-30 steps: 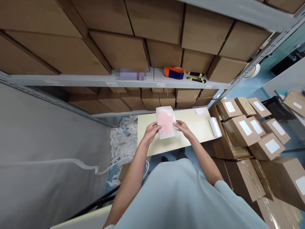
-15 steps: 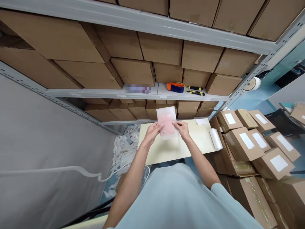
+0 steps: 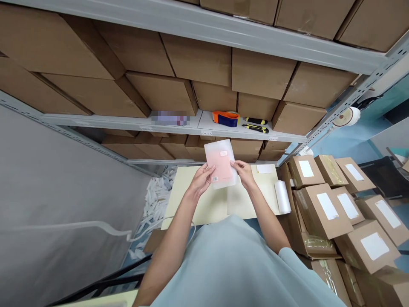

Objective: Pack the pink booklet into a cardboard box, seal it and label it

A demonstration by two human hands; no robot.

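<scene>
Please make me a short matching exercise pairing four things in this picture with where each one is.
Things:
1. pink packet
2. tape dispenser
3. white roll
4. labelled boxes

Places:
A. piled to the right of the table
B. on the shelf above the table
C. held between both hands
D. lying at the table's right edge

Pairs: 1-C, 2-B, 3-D, 4-A

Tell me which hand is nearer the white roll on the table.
Right. The right hand holds the pink packet just left of the white roll; the left hand grips the packet's far side.
</scene>
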